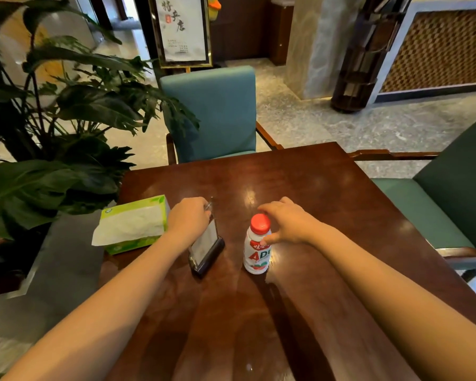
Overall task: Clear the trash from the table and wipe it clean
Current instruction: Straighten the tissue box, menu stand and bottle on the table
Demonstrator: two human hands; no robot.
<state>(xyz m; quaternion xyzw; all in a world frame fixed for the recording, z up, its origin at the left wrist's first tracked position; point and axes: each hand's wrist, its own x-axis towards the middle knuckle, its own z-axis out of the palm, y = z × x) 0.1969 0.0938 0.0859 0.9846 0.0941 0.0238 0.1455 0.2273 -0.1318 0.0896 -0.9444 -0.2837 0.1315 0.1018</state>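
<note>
Right hand (289,224) curling round bottle (257,247) mid-table, thumb on label, not yet clamped. Grab below cap, lift straight. Left hand (188,218) fisted on something shiny near sign holder (208,250), toward left edge.

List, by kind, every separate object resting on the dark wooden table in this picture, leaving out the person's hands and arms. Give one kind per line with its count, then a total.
Drink bottle with red cap: 1
Green tissue box: 1
Tabletop sign holder with dark base: 1
Small clear piece at the left hand, kind unclear: 1
Total: 4
</note>
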